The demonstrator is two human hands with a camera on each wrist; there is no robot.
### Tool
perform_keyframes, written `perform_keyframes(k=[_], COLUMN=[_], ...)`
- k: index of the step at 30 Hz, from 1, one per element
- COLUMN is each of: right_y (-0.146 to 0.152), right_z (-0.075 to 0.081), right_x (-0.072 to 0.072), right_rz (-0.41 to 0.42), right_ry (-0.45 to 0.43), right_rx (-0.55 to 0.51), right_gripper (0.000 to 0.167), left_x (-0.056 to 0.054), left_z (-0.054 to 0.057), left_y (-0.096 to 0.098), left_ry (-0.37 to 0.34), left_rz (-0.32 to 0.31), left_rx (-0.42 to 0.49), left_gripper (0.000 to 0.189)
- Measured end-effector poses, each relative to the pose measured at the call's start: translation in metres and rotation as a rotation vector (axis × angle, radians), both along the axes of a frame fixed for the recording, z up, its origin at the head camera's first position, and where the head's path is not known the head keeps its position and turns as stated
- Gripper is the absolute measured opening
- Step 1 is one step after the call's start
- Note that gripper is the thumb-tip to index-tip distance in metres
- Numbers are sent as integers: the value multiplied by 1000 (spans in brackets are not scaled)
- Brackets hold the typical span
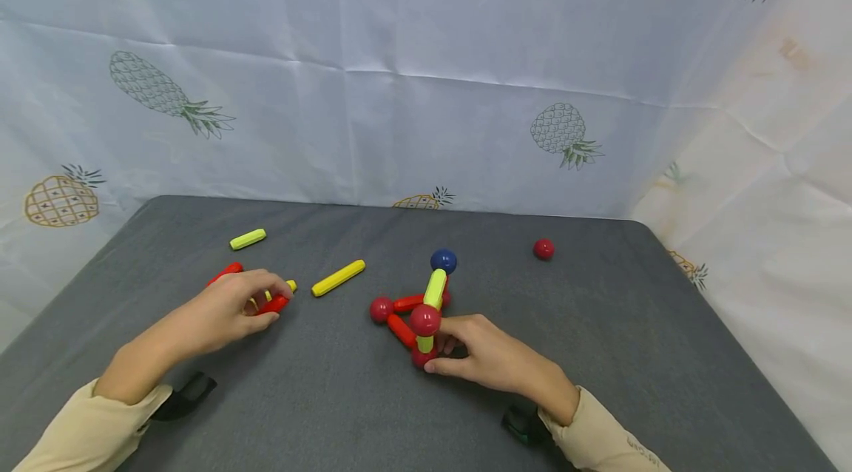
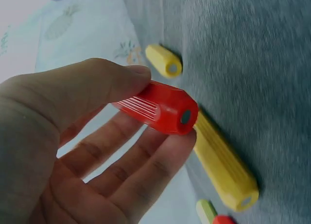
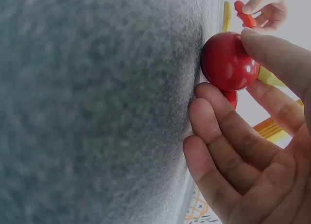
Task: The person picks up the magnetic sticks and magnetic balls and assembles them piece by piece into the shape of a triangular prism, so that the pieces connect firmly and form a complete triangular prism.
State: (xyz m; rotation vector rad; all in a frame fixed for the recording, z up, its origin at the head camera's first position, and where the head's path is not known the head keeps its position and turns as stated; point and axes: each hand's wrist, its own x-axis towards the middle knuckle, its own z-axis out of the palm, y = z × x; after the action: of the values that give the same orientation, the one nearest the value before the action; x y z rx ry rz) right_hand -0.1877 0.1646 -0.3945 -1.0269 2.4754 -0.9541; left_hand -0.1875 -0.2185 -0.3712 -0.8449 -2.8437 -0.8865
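Observation:
My left hand (image 1: 229, 309) pinches a short ribbed red rod (image 2: 163, 107) between thumb and fingers, raised a little above the table; a grey disc shows in the rod's end. At the middle, a frame of red balls, red rods (image 1: 401, 331) and yellow-green rods (image 1: 435, 288) stands on the table, with a blue ball (image 1: 444, 260) at its far side. My right hand (image 1: 492, 355) holds the frame's nearest low red ball (image 3: 228, 61), thumb on one side and fingers on the other. Part of the frame is hidden behind upper pieces and that hand.
A long yellow rod (image 1: 339, 278) lies between the left hand and the frame. Beyond the left hand are a yellow-green rod (image 1: 248, 239), a partly hidden red rod (image 1: 229, 271) and a yellow rod (image 1: 291, 285). One loose red ball (image 1: 543, 249) lies at the far right. A pineapple-print curtain (image 1: 373, 124) hangs behind the table.

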Motion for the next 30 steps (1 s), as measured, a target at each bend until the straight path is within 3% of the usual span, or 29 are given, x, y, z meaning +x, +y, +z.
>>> perform_keyframes(k=[6,22,30], right_y=[2,11,18], right_z=[-1,-2,-1], right_x=[-2,-10,-15], right_rz=[-4,0,-19], right_ry=[0,-45,-34], right_rx=[-10,-31,-2], right_gripper=[24,25,21], left_x=[0,-1,1], left_z=[3,5,7], left_y=[13,47,70], left_ry=[-38,-5,-49], left_rz=[-41,-153,-202], left_rx=[18,80,161], left_gripper=[28,29,27])
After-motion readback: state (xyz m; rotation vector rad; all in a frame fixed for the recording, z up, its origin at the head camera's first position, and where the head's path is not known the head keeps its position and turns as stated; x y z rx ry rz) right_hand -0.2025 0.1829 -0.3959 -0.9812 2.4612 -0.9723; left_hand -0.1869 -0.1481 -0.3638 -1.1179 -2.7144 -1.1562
